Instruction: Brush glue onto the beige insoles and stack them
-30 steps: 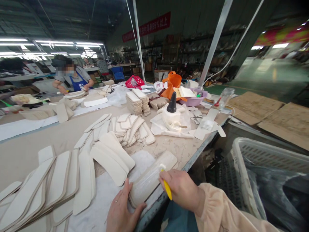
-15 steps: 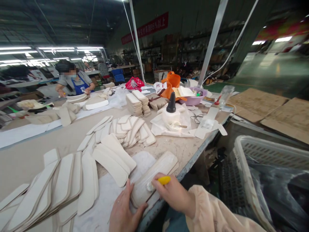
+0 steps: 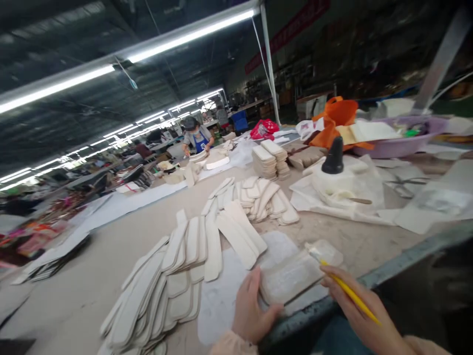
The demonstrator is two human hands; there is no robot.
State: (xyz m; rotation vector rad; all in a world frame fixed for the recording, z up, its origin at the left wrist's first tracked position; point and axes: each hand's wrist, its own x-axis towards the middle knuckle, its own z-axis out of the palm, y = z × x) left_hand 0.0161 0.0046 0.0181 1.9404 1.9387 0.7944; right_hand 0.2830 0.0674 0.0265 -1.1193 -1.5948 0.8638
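Observation:
A pale, oblong panel with rounded corners (image 3: 290, 278) lies near the table's front edge, its top glossy and wet-looking. Around its left end my left hand (image 3: 253, 310) holds it, thumb on the near side and fingers on the far side. My right hand (image 3: 364, 308) is closed on a brush with a yellow handle (image 3: 351, 293); the brush tip touches the panel towards its far right end. Beneath the panel is a white sheet (image 3: 218, 296). Fanned pale pieces (image 3: 185, 251) overlap just left of my left hand.
Beyond the panel stands a white bottle with a black nozzle (image 3: 334, 170) on crumpled sheeting. Scissors (image 3: 402, 182) and a purple basin (image 3: 402, 140) are at the right. Stacked panels (image 3: 269, 160) sit farther back. Across the table a person in a blue apron (image 3: 199, 140) works.
My view has swung left and tilted. The brush has moved along the panel towards its far right end, and its yellow handle now points back towards me. My left hand stays at the panel's left end.

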